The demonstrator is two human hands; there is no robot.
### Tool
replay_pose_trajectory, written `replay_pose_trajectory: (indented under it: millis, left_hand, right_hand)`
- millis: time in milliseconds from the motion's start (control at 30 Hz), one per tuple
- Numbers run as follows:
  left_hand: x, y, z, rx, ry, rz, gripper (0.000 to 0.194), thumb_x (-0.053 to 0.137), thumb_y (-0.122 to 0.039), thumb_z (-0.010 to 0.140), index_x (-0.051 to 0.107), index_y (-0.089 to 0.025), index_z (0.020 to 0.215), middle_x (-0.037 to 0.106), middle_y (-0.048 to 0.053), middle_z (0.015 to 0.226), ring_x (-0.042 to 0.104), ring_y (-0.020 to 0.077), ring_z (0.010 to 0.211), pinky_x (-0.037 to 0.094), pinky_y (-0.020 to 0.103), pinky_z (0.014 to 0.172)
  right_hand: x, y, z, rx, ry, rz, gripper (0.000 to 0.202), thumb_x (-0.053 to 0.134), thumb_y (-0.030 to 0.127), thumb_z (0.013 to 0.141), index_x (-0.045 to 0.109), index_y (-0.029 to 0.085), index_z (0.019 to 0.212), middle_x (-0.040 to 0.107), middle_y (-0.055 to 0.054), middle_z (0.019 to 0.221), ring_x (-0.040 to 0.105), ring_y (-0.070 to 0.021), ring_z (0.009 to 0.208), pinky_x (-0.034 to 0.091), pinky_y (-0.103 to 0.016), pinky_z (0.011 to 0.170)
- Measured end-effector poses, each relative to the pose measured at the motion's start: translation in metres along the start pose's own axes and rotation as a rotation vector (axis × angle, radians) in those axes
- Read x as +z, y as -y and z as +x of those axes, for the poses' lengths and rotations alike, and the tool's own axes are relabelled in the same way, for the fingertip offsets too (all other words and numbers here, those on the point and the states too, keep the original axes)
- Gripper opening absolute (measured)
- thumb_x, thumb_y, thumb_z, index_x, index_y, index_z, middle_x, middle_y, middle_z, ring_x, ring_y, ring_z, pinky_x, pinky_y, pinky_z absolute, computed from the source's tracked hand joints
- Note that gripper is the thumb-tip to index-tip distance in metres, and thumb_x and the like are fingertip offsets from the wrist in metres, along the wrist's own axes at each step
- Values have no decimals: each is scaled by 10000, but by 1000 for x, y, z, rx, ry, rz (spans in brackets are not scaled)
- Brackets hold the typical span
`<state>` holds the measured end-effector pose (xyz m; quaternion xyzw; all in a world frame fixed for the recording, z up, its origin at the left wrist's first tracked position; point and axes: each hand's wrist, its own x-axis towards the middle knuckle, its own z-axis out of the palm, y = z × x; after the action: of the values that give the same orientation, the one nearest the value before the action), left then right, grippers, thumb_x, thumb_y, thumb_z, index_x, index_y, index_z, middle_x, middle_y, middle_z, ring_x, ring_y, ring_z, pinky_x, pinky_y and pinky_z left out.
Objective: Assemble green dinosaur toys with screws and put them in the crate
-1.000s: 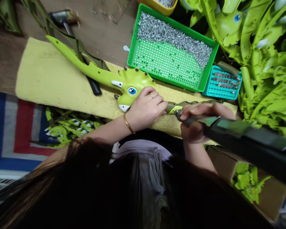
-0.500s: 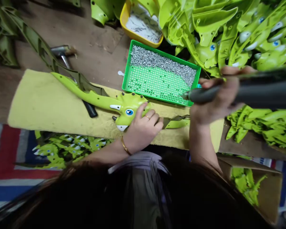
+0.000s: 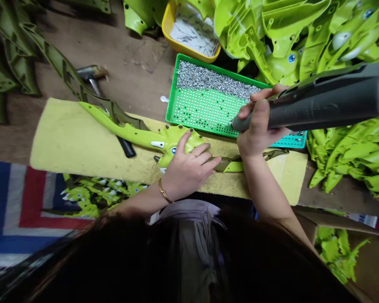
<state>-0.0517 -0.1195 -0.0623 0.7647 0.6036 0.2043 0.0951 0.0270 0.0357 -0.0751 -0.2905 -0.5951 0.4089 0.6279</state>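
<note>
My left hand lies over the head of a lime-green plastic toy dinosaur, thumb and fingers pressed round it. The toy has a blue eye, white horn and dark spots along its frill; its long tail points left, and part of the head is hidden beneath my palm. In my right hand is a dark grey electric screwdriver, gripped near its front end. Its tip meets the lower part of a green perforated tray, where silver screws are heaped along the far side.
A yellow pad lies under the toy. Behind it, a hammer is partly covered by an olive plastic strip. A yellow bin holds white pieces. Green toy parts pile up at right; a cardboard box stands below.
My right hand has brought the screwdriver leftward over the tray, its tip now lower among the holes. My left hand stays on the toy. The whole view has shifted slightly.
</note>
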Motion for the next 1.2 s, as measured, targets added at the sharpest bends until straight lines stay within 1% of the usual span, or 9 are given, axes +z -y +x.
replay_pose_trajectory:
  millis: [133, 300, 433, 600, 767, 933, 1067, 1133, 1200]
  left_hand:
    - [0, 0, -1, -5, -15, 15, 244, 551, -278, 928, 628, -258, 1158, 731, 10, 995, 605, 234, 1140, 250, 677, 1133]
    - [2, 2, -2, 20, -11, 41, 239, 527, -305, 950, 621, -257, 1164, 730, 12, 999, 596, 231, 1146, 225, 673, 1135]
    - [3, 1, -2, -12, 17, 6, 242, 491, -291, 962, 618, -272, 1168, 719, 12, 1017, 569, 236, 1175, 167, 666, 1152]
    - [-1, -1, 0, -31, 45, -24, 253, 480, -254, 963, 604, -251, 1183, 711, 14, 1023, 552, 231, 1188, 140, 673, 1152]
    - [-1, -1, 0, -29, 52, -8, 246, 473, -257, 965, 609, -263, 1170, 708, 12, 984, 563, 230, 1171, 151, 667, 1156]
    - [4, -1, 3, -8, 10, 14, 243, 473, -263, 964, 615, -260, 1162, 708, 17, 952, 582, 239, 1150, 189, 688, 1139]
    - [-5, 2, -3, 31, -89, 0, 242, 535, -267, 932, 615, -237, 1159, 688, 62, 1101, 572, 255, 1178, 285, 646, 1133]
    - [-15, 6, -17, -65, -216, -52, 258, 591, -273, 899, 602, -228, 1152, 646, 99, 1195, 566, 266, 1186, 410, 559, 1078]
    - [-23, 11, -39, -326, -362, -89, 270, 643, -271, 864, 579, -222, 1122, 646, 109, 1131, 618, 253, 1068, 529, 464, 924]
  right_hand:
    - [0, 6, 6, -26, 22, 88, 315, 620, 432, 827, 493, 317, 1092, 555, 42, 917, 508, -35, 484, 455, -217, 457]
    - [-19, 47, 14, -159, -14, 191, 255, 653, 375, 811, 609, 326, 1057, 636, 67, 840, 514, -32, 453, 382, -182, 389]
    - [-43, 70, -6, -48, 108, 91, 275, 656, 410, 796, 642, 377, 1068, 640, 70, 846, 495, -34, 421, 406, -195, 362]
    - [-57, 60, -29, -72, 205, 79, 334, 649, 415, 802, 615, 370, 1132, 608, 67, 809, 479, -44, 412, 427, -208, 354]
    - [-60, 49, -38, -108, 261, -10, 386, 628, 539, 797, 557, 444, 1165, 550, 84, 672, 421, -63, 358, 408, -222, 327]
    - [-40, 55, -16, -158, 214, 74, 364, 639, 437, 814, 602, 352, 1166, 635, 70, 800, 472, -41, 396, 412, -194, 324]
    - [-5, 36, 12, -207, -8, 135, 308, 613, 427, 857, 562, 307, 1137, 622, 53, 884, 499, -10, 451, 425, -164, 393]
    - [6, 19, 15, -141, -49, 53, 341, 638, 490, 829, 536, 284, 1081, 604, 38, 870, 504, -24, 454, 447, -190, 412]
    - [9, 6, 12, -72, -46, -16, 394, 630, 567, 802, 513, 285, 1052, 584, 27, 864, 510, -45, 456, 474, -227, 421]
